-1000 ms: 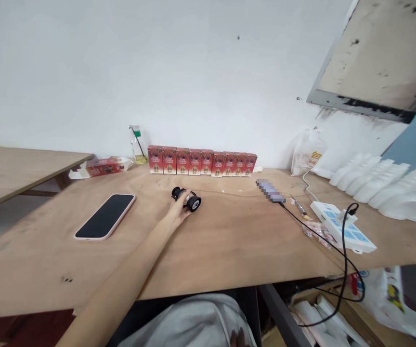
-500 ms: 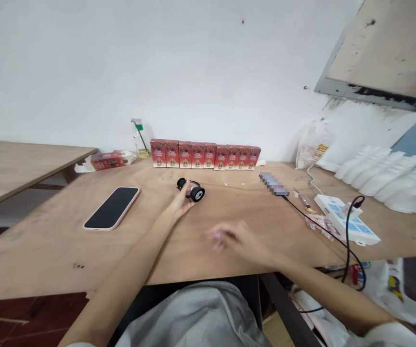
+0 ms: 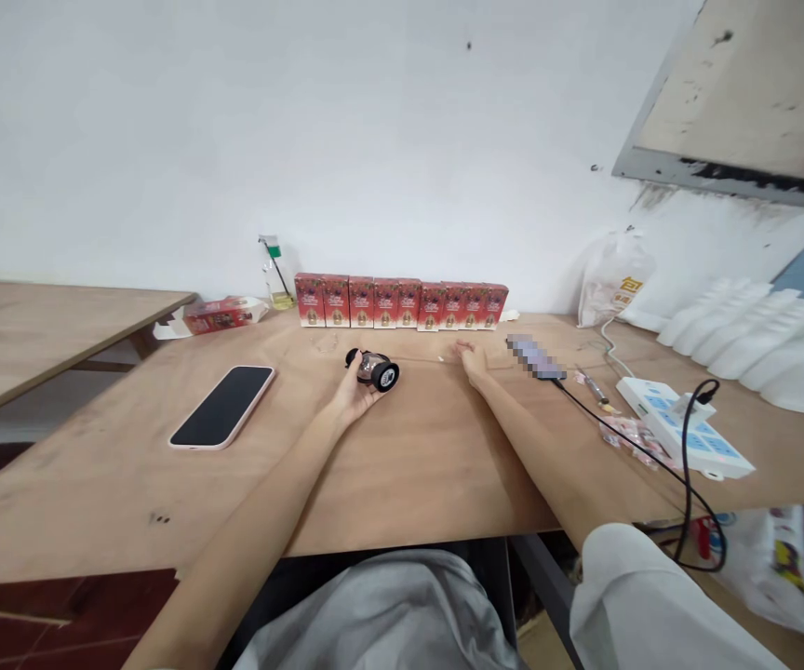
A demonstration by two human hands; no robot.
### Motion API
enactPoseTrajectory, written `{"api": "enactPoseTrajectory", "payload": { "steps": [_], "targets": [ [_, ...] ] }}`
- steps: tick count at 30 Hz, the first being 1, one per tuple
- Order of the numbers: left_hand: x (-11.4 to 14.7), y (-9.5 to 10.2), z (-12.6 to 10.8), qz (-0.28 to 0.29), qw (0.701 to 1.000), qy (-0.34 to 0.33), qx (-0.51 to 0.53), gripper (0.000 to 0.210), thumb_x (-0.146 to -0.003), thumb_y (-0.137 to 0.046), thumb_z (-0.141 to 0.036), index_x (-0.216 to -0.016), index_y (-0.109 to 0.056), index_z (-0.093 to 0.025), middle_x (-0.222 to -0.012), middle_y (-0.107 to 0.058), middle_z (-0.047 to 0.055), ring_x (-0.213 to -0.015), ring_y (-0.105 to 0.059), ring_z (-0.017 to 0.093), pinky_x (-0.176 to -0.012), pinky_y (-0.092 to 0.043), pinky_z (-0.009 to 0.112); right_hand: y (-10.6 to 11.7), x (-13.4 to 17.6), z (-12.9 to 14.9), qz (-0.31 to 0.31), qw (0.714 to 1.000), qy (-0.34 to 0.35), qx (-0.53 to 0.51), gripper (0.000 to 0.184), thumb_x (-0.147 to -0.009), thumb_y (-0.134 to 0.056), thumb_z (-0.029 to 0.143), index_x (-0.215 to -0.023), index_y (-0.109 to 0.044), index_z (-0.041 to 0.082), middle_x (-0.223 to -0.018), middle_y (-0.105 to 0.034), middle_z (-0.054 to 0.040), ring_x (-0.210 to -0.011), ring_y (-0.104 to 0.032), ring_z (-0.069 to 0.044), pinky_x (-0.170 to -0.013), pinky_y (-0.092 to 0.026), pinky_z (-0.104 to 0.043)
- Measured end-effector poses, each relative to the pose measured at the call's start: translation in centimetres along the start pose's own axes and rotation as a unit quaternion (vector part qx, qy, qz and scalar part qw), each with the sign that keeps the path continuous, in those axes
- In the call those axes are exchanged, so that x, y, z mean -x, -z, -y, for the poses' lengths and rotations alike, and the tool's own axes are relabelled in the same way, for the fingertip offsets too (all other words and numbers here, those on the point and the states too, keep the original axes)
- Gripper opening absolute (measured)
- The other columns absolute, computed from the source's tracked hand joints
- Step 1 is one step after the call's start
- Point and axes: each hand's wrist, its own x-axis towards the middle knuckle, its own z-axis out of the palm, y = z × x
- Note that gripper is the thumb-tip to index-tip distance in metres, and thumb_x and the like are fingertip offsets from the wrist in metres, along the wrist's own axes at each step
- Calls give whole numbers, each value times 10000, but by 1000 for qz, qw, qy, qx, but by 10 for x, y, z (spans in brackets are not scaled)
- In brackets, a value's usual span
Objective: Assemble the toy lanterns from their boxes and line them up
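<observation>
My left hand is wrapped round a small wheeled toy with black wheels and a clear middle part, held just above the wooden table. One wheel with a silvery hub faces right. Farther out, my right hand is down at the tabletop in front of the red boxes. Its fingers are bent together, and whatever is between them is too small or hidden to make out. A tiny white scrap lies just left of those fingers.
A pink-edged phone lies at left. An opened red carton and a bottle stand at the back left. On the right are a cabled phone, a power strip, a plastic bag and white moulded pieces.
My right hand has moved from the near middle of the table forward and right, down to the surface by the boxes. My left hand keeps the wheeled toy in almost the same place.
</observation>
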Motion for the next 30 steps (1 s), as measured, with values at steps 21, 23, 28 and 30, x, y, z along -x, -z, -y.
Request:
{"api": "enactPoseTrajectory", "payload": {
  "steps": [21,23,28,30],
  "targets": [
    [11,-11,19,34,999,-32,14,376,-872,-430,-455,-817,-603,-126,-656,-622,27,-509,-578,101,-436,-476,183,-36,132,72,4,907,392,152,203,-806,-573,299,-984,-603,207,-1100,-507,-114,-1020,-518,-223,-877,-433,-385],
    [13,-12,18,57,998,-17,32,388,-876,-415,-463,-816,-605,-129,-671,-627,32,-506,-577,100,-412,-461,179,-40,127,70,8,908,394,145,174,-807,-576,301,-954,-614,216,-1141,-485,-111,-1037,-517,-223,-893,-437,-389],
    [15,-15,16,118,989,46,81,436,-871,-407,-490,-890,-605,-101,-718,-629,74,-576,-601,111,-383,-440,143,-51,121,71,22,914,381,140,153,-822,-565,304,-931,-631,220,-1128,-503,-97,-957,-554,-203,-847,-474,-364],
    [15,-15,15,128,985,63,97,381,-873,-440,-434,-924,-598,-92,-723,-621,77,-625,-616,113,-378,-428,114,-56,120,72,18,914,378,145,153,-826,-559,299,-926,-638,213,-1110,-518,-97,-934,-560,-199,-828,-482,-352]
  ]
}}
